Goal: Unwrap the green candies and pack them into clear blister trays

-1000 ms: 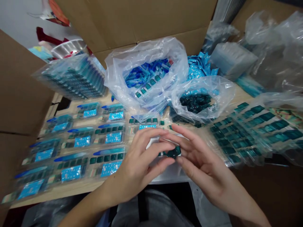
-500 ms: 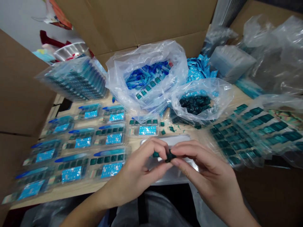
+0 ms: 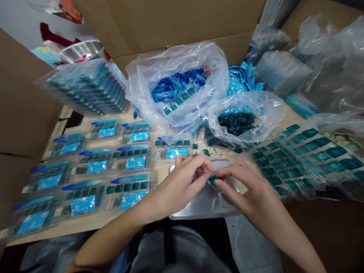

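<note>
My left hand [image 3: 189, 180] is closed in a pinch, its fingertips meeting those of my right hand [image 3: 243, 184]. Between them is a small dark green square piece [image 3: 212, 179], gripped from both sides and partly covered by the fingers. Beneath the hands lies a clear plastic tray [image 3: 193, 206], where a little more green shows behind the left fingers. Just beyond it, a filled blister pack [image 3: 176, 153] holds a row of green squares and a blue printed packet. Loose green pieces [image 3: 206, 152] and crumbs lie beside that pack.
Filled packs [image 3: 83, 204] with blue pens cover the table's left side. Behind stand a stack of packs [image 3: 85, 89], a bag of blue pens [image 3: 178, 85] and a bag of green pieces [image 3: 237, 123]. Sheets of green squares [image 3: 284, 163] lie right, beside blue packets [image 3: 240, 79].
Both hands have moved slightly up and right with the green piece, and more of the tray shows below them. The camera view has shifted a little.
</note>
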Demonstrator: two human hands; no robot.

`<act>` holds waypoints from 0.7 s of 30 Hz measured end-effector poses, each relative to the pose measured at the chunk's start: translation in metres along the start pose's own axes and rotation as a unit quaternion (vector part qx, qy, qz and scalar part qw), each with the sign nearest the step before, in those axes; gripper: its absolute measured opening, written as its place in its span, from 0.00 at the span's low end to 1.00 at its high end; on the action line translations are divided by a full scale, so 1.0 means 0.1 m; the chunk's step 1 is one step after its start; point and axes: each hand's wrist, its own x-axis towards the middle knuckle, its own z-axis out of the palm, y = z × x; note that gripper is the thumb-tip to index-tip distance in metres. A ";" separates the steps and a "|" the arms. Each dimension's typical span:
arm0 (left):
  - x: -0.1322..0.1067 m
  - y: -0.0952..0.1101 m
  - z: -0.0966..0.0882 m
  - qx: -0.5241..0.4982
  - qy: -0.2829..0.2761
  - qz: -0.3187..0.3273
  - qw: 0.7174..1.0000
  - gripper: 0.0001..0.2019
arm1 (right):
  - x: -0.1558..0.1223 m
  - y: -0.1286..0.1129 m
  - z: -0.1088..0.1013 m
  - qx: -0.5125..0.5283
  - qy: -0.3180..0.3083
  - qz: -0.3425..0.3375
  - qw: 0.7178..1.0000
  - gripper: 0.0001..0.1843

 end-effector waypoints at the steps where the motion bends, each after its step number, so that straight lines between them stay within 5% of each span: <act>1: 0.03 -0.01 0.01 0.024 -0.009 0.005 1.000 0.06 | 0.01 0.01 0.01 -0.024 0.000 -0.011 1.000 0.05; 10: 0.20 -0.05 -0.03 0.074 -0.080 0.047 0.993 0.08 | -0.01 0.10 -0.01 -0.058 -0.010 -0.084 0.995 0.11; 17: 0.02 -0.07 -0.25 0.034 0.030 0.036 0.998 0.07 | -0.03 0.08 0.05 -0.187 -0.036 -0.129 0.973 0.07; 21: -0.15 -0.12 -0.42 0.049 0.076 0.034 0.995 0.06 | 0.24 0.24 -0.14 -0.081 -0.065 -0.124 0.987 0.07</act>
